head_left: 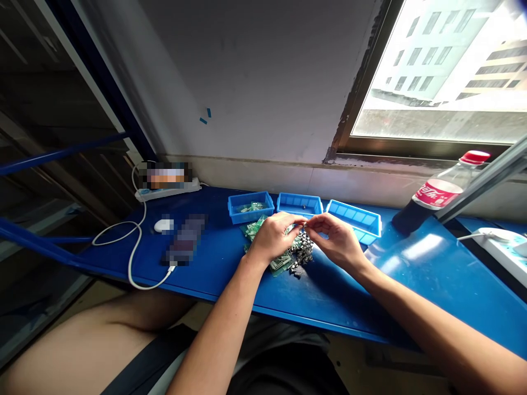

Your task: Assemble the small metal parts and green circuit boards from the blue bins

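Note:
My left hand [275, 235] and my right hand [332, 237] meet fingertip to fingertip above the desk. Both are closed in a pinch around something tiny, too small to name. Below them lies a heap of small shiny metal parts [303, 249], which look like screws or bolts. Beside and partly beneath my left hand are small green-tinted plastic bags [281, 264], some with metal pins showing inside. Behind my hands stand three blue bins: the left bin [251, 215] holds green-tinted packets, the middle bin [300, 196] a small dark piece, and the right bin [373, 222] is partly hidden by my right hand.
On the blue desk [222, 263], a cola bottle [438, 192] stands at right below the window. A power strip [504, 247] lies at far right. At left are a phone [187, 238] on a white cable [138, 247], a white mouse-like object [163, 225] and another power strip [168, 191].

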Demonstrator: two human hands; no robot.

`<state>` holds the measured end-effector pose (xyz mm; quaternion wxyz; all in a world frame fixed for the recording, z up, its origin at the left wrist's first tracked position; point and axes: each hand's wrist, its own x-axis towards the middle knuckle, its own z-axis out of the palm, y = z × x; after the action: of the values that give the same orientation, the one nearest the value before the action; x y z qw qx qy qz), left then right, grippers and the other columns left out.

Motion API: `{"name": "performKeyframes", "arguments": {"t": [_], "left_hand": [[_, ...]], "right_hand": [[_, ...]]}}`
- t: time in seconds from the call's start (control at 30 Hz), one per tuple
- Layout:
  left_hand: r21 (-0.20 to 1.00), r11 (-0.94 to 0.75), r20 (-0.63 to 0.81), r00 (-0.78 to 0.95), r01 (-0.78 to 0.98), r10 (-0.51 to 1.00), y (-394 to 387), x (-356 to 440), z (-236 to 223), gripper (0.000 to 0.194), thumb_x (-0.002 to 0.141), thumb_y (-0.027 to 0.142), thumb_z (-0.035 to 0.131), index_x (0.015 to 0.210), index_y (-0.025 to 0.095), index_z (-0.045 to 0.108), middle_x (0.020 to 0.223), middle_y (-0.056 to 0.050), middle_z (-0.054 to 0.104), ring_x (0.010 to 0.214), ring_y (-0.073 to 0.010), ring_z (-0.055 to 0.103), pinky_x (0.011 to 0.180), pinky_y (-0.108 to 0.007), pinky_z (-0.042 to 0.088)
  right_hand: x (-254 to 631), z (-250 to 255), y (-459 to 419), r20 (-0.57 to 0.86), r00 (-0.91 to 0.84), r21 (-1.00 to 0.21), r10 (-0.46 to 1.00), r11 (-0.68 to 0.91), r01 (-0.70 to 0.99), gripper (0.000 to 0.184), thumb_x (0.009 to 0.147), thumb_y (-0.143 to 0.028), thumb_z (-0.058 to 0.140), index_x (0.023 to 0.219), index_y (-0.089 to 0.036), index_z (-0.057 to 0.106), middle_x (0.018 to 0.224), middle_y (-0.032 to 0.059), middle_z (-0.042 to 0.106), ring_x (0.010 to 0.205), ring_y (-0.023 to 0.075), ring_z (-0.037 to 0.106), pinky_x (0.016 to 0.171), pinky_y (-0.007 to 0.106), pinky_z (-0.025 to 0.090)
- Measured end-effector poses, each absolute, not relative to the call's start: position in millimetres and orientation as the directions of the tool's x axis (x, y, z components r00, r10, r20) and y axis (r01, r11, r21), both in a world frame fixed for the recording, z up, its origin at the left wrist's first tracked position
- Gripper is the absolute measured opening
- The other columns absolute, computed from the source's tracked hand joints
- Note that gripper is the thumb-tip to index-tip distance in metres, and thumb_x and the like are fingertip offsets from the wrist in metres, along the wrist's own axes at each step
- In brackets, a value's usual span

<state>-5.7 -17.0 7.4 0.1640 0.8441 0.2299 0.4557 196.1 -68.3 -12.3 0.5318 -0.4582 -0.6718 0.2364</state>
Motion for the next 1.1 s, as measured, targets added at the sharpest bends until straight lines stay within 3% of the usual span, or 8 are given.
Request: {"name": "performKeyframes", "arguments": {"t": [0.13,0.27,0.4,0.57,0.73,0.9,1.1], "left_hand": [[0.538,-0.810,0.675,0.455,0.235,0.580,-18.3,-4.9,6.8,0.023,0.099,0.017,0.070,0.120,0.022,0.078,0.109,-0.004,0.083,0.100,-0.0201,0.079,0.091,-0.036,0.066],[0.515,-0.815,0.661,0.483,0.266,0.575,-19.9,-5.1,7.3,0.028,0.100,0.020,0.069,0.127,0.023,0.076,0.108,-0.005,0.083,0.102,-0.0216,0.078,0.092,-0.038,0.064],[0.475,-0.826,0.649,0.513,0.303,0.562,-20.9,-5.4,8.8,0.027,0.102,0.022,0.066,0.127,0.022,0.076,0.116,-0.006,0.082,0.108,-0.0237,0.076,0.095,-0.039,0.062],[0.491,-0.786,0.624,0.478,0.377,0.619,-20.0,-8.4,10.7,0.024,0.106,0.028,0.058,0.117,0.020,0.079,0.115,-0.006,0.083,0.109,-0.0247,0.076,0.099,-0.042,0.057],[0.490,-0.775,0.586,0.508,0.399,0.632,-19.6,-12.0,12.1,0.032,0.110,0.030,0.051,0.112,0.020,0.082,0.109,-0.007,0.084,0.104,-0.0244,0.076,0.096,-0.041,0.056],[0.483,-0.788,0.581,0.534,0.381,0.614,-20.0,-12.0,12.5,0.033,0.107,0.039,0.059,0.102,0.020,0.085,0.099,-0.008,0.084,0.094,-0.0245,0.078,0.090,-0.039,0.058],[0.460,-0.826,0.612,0.558,0.326,0.561,-15.4,-11.1,6.6,0.025,0.104,0.035,0.065,0.111,0.019,0.084,0.104,-0.009,0.084,0.096,-0.0241,0.078,0.086,-0.037,0.062]], "right_hand": [[193.7,-9.1,-69.1,0.528,-0.020,-0.770,0.849,0.489,0.408,0.013,0.094,-0.032,0.074,0.104,-0.025,0.068,0.095,0.0052,0.074,0.083,0.0224,0.073,0.082,0.043,0.065],[190.2,-6.4,-70.0,0.549,-0.039,-0.734,0.835,0.504,0.455,0.014,0.093,-0.025,0.070,0.106,-0.025,0.063,0.092,0.0040,0.070,0.078,0.0209,0.069,0.076,0.040,0.062],[187.3,-4.8,-68.0,0.565,-0.056,-0.710,0.823,0.520,0.475,0.016,0.092,-0.020,0.067,0.105,-0.026,0.060,0.090,0.0027,0.067,0.077,0.0203,0.066,0.075,0.039,0.060],[187.3,0.5,-66.1,0.605,-0.081,-0.642,0.792,0.545,0.539,0.022,0.092,-0.017,0.063,0.112,-0.026,0.067,0.091,0.0031,0.066,0.078,0.0203,0.064,0.075,0.038,0.057],[190.1,3.5,-68.2,0.638,-0.110,-0.596,0.762,0.579,0.557,0.016,0.096,-0.020,0.065,0.109,-0.026,0.072,0.093,0.0042,0.068,0.078,0.0205,0.067,0.073,0.038,0.058],[191.0,4.6,-70.1,0.655,-0.142,-0.567,0.742,0.607,0.557,0.010,0.100,-0.028,0.068,0.107,-0.028,0.075,0.096,0.0058,0.073,0.081,0.0219,0.069,0.074,0.040,0.060],[190.4,1.2,-69.0,0.638,-0.161,-0.565,0.753,0.600,0.566,0.013,0.101,-0.030,0.066,0.111,-0.030,0.074,0.101,0.0061,0.075,0.085,0.0236,0.072,0.078,0.043,0.064]]}}
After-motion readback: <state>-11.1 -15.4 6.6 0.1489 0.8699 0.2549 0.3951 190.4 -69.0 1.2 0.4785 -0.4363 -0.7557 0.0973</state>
